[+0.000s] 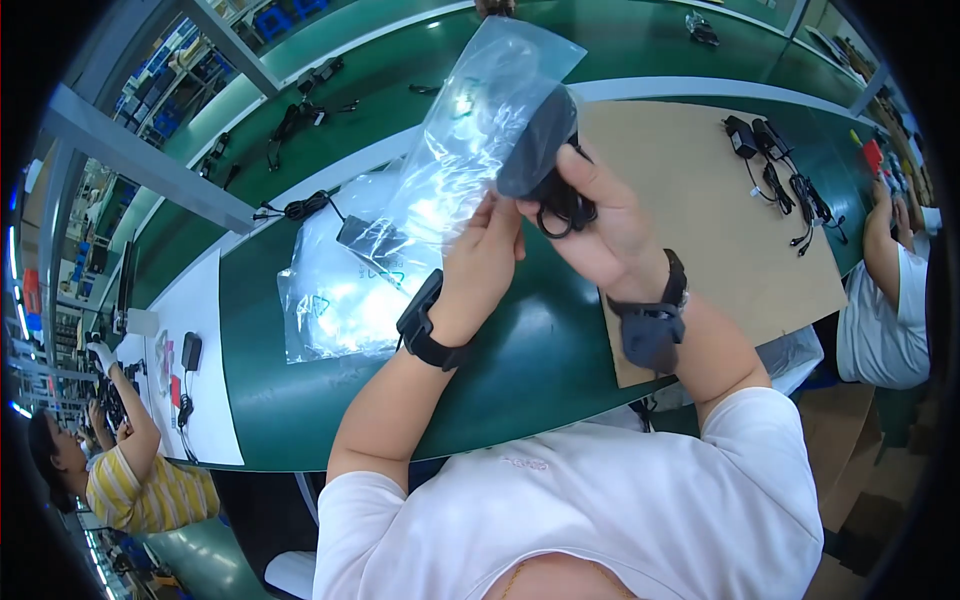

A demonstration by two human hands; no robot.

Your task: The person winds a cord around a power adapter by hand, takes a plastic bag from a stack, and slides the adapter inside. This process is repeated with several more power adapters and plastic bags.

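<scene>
Clasped in the right hand [600, 230], a black device [537, 145] is slanted up and rightward against the raised clear bag [460, 130], pinched leftward by the left hand [483, 265].

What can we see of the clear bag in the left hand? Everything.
The bag is clear, shiny, wrinkled plastic film with a small green mark. It is raised above the table, slanting from upper right to lower left. The left hand pinches its lower right side. A black adapter, held in the right hand, overlaps its right end; whether inside, I can't tell. Its lower end overlaps other bags in view; contact is unclear.
</scene>
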